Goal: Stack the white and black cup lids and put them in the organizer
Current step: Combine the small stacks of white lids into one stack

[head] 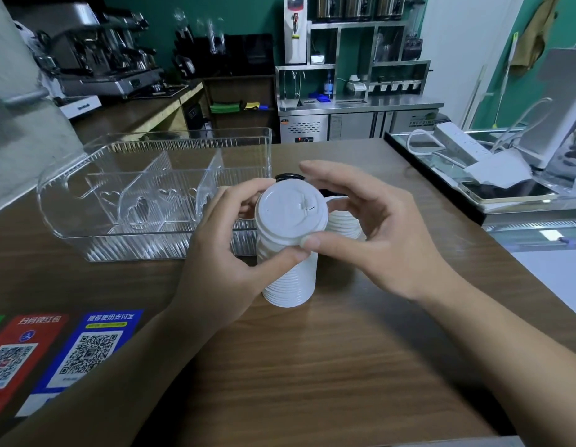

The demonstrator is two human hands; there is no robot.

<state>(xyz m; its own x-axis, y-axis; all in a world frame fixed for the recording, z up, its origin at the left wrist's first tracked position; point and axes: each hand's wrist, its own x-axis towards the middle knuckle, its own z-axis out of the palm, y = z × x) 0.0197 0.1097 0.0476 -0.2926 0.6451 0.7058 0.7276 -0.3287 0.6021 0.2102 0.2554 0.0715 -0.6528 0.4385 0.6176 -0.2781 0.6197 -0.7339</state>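
Left hand (222, 253) grips the tall stack of white lids (288, 253) on the wooden counter (312, 366); right hand (376, 240) pinches its top rim; clear organizer (86, 204) sits just behind.

On a wooden counter (312, 366) stands a tall stack of white lids (288, 253), gripped near its top by the left hand (222, 253) with fingers curled round it, while the right hand (370, 230) pinches the top lid's rim between thumb and fingers. Behind it sit a shorter white stack (344, 222) and black lids (289, 177), mostly hidden. A clear plastic organizer (86, 227) with dividers lies just left, beside QR code stickers (86, 353).
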